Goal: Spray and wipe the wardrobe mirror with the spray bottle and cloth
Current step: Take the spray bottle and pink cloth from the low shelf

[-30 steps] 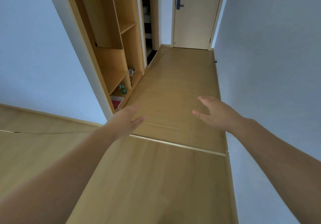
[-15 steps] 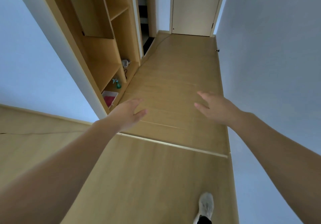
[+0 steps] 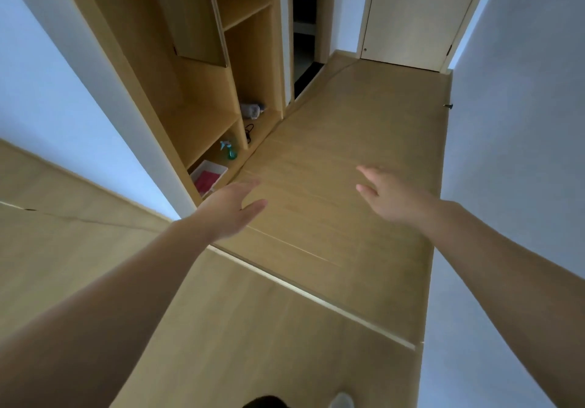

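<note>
Spray bottle point(image 3: 230, 150) well beyond left hand's point(image 3: 228, 211) spread fingers point(image 3: 253, 207)

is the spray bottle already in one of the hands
No, both the left hand and right hand are open and empty, while the spray bottle stands on the bottom shelf.

wooden floor point(image 3: 332, 142) | closed door point(image 3: 411, 15) far end | white tray point(image 3: 218, 167) on bottom shelf

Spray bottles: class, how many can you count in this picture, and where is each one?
1. The spray bottle, teal with a pale trigger, stands on the bottom shelf of the open wardrobe, beyond the white tray. Others could be hidden behind the shelf partitions.
</note>
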### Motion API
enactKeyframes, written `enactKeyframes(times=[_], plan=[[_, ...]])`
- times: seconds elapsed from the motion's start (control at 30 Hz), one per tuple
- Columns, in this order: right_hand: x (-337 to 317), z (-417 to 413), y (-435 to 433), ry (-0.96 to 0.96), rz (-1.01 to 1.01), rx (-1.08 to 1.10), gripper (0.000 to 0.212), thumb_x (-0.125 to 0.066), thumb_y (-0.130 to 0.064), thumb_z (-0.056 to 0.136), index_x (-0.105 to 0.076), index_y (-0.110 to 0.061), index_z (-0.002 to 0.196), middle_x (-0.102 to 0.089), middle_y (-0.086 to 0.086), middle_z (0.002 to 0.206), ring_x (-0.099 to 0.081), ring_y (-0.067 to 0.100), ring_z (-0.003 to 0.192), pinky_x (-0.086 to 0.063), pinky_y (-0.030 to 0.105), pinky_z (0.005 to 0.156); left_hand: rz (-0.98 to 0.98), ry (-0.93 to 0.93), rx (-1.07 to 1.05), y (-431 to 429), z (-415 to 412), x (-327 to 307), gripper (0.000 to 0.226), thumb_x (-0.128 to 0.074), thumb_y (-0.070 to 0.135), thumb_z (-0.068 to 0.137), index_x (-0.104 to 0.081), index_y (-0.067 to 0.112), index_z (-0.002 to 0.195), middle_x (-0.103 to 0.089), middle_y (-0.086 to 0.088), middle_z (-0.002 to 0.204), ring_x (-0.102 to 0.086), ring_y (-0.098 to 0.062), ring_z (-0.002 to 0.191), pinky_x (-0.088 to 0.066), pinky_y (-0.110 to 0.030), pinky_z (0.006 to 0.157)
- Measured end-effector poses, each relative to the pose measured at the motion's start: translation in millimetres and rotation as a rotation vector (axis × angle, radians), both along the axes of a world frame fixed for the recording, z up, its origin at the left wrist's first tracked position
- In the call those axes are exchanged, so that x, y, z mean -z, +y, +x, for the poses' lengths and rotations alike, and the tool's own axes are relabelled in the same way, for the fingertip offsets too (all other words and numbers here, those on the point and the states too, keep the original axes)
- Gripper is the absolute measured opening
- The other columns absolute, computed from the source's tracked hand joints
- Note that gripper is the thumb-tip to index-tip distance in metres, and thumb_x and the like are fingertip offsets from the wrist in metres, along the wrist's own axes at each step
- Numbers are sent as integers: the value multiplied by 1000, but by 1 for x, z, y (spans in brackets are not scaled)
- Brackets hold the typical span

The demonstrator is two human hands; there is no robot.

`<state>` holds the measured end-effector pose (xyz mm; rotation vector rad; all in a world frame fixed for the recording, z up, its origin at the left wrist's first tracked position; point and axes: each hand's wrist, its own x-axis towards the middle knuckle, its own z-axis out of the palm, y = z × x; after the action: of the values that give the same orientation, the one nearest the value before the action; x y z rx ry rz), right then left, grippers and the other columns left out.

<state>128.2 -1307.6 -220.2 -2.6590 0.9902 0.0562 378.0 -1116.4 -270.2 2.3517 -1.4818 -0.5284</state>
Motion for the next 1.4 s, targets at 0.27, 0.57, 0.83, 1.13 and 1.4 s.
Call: enactKeyframes(times=[0.27,0.57,0.83,1.13,1.4], plan=[[19,42,-95,-8,14,-84,54,-41,-34,102,-30,-15,152,-31,9,157,-32,24,142,-28,34,112,6,11,-117,-62,20,3,63,-43,58,93,-28,32,149,-42,-1,148,-38,-26,137,-37,-44,108],[34,149,-200,13,-10,-159,56,-38,-38,102,-26,-18,153,-25,6,160,-24,21,146,-25,36,116,-9,58,-179,-158,115,24,65,-40,67,89,-33,33,144,-50,3,142,-49,-18,128,-43,-38,103],[28,270,-287,29,-7,-226,58,-36,-41,102,-23,-18,154,-24,5,160,-24,21,146,-26,38,116,-34,50,-267,-246,215,2,55,-48,50,96,-39,24,143,-56,-2,127,-60,-22,112,-48,-34,95],[26,378,-352,18,21,-336,59,-34,-45,102,-19,-24,155,-21,2,161,-22,21,147,-28,40,114,19,5,-331,-288,292,-13,54,-45,53,95,-39,26,142,-57,-4,125,-59,-16,97,-53,-38,88],[33,477,-425,-46,81,-532,59,-37,-42,102,-19,-23,154,-16,-1,162,-22,21,147,-29,41,114,65,-51,-501,-347,349,-12,57,-43,52,96,-34,27,146,-48,-4,142,-53,-22,119,-48,-38,96]])
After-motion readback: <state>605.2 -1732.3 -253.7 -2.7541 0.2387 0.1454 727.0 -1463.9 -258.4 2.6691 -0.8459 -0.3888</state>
